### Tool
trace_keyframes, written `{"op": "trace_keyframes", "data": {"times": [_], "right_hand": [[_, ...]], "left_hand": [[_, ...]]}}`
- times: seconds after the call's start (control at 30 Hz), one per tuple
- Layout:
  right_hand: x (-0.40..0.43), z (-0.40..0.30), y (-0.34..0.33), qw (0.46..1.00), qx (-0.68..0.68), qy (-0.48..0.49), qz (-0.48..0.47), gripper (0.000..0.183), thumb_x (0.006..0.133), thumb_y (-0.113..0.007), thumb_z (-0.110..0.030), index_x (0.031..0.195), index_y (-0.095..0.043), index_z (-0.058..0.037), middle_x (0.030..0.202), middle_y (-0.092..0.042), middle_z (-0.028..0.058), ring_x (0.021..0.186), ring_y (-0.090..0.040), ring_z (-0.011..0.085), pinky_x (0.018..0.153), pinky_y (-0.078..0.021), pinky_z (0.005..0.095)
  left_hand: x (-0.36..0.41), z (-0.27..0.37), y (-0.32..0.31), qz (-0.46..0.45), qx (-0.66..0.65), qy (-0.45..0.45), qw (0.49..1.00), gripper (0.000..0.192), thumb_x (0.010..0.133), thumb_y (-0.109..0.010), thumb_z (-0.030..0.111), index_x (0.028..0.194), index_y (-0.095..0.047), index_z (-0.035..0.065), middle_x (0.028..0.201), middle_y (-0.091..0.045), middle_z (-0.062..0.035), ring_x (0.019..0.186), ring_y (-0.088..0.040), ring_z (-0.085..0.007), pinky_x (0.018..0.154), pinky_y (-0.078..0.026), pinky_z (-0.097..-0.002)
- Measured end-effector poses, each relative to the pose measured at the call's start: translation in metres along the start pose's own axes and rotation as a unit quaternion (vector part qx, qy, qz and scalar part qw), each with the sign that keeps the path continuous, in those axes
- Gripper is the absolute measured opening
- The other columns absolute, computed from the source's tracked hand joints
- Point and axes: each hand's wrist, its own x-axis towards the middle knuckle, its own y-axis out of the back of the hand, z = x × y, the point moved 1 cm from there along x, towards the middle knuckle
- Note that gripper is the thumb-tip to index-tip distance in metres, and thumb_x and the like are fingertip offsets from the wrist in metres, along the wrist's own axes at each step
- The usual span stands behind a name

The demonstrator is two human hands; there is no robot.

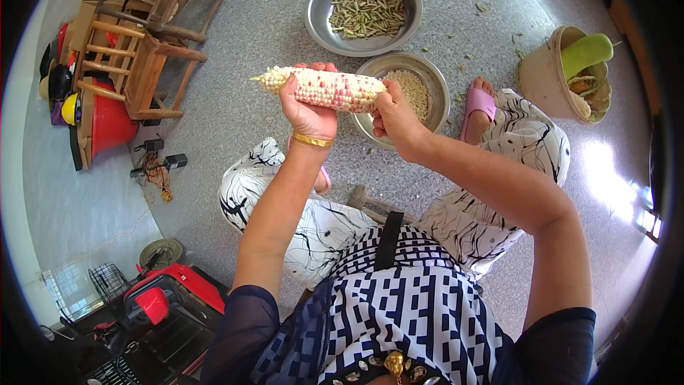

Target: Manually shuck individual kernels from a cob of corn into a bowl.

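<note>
An ear of corn, white with scattered red kernels and husked, lies level across both hands. My left hand cradles it from below near the pale pointed tip, thumb on the near side. The fingers of my right hand close around its other end, where some of the corn is hidden. Under my right hand stands a steel bowl, partly covered by hand and corn, with loose pale kernels inside. Beyond it, a larger steel basin holds cut green and reddish bean pieces.
On the right, a beige bucket contains a long green gourd and corn. Wooden chairs and a red tub line the left wall. Cords with adapters lie on the speckled floor. A red vehicle is at lower left.
</note>
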Motion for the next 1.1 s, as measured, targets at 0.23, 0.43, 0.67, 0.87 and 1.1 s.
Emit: {"op": "trace_keyframes", "data": {"times": [0.23,0.43,0.67,0.87,1.1], "right_hand": [[0.008,0.004,0.006,0.998,-0.038,0.048,-0.021,0.041,0.082,-0.033,-0.001,0.121,-0.028,-0.0110,0.071,-0.041,0.0028,0.055,-0.039,0.0087,0.046,-0.0349,0.0216],[0.005,0.003,0.013,0.962,-0.227,0.150,-0.020,0.036,0.080,-0.037,-0.004,0.116,-0.037,-0.0049,0.078,-0.055,0.0144,0.059,-0.054,0.0216,0.060,-0.0445,0.0336],[-0.012,-0.016,0.018,0.904,-0.356,0.232,0.039,0.023,0.078,-0.043,-0.010,0.095,-0.056,-0.0046,0.074,-0.059,0.0185,0.067,-0.058,0.0312,0.064,-0.0442,0.0364],[0.010,-0.001,0.039,0.842,-0.421,0.325,0.090,0.020,0.075,-0.046,-0.011,0.081,-0.063,-0.0049,0.074,-0.060,0.0160,0.069,-0.058,0.0309,0.065,-0.0448,0.0355],[0.007,0.001,0.031,0.910,-0.342,0.233,0.003,0.023,0.075,-0.044,-0.012,0.085,-0.064,-0.0032,0.079,-0.062,0.0132,0.077,-0.060,0.0255,0.071,-0.0458,0.0316]], "left_hand": [[0.004,0.001,0.002,0.052,-0.020,0.002,0.998,0.029,0.072,-0.056,0.033,0.085,-0.051,0.0075,0.083,-0.055,-0.0098,0.085,-0.055,-0.0279,0.083,-0.043,-0.0432],[0.018,0.008,0.017,0.096,-0.039,0.032,0.994,0.031,0.071,-0.057,0.034,0.085,-0.048,0.0077,0.082,-0.055,-0.0090,0.085,-0.055,-0.0274,0.079,-0.045,-0.0423],[0.029,0.015,0.033,0.064,-0.013,0.059,0.996,0.041,0.076,-0.047,0.046,0.084,-0.051,0.0058,0.079,-0.057,-0.0105,0.076,-0.057,-0.0254,0.073,-0.047,-0.0413],[0.031,0.013,0.036,-0.071,-0.034,0.101,0.992,0.067,0.070,-0.042,0.069,0.089,-0.054,0.0053,0.076,-0.058,-0.0098,0.073,-0.057,-0.0238,0.072,-0.048,-0.0393],[0.033,0.012,0.036,-0.086,-0.047,0.046,0.994,0.070,0.069,-0.043,0.069,0.096,-0.054,0.0053,0.079,-0.059,-0.0106,0.077,-0.057,-0.0232,0.072,-0.049,-0.0376]]}}
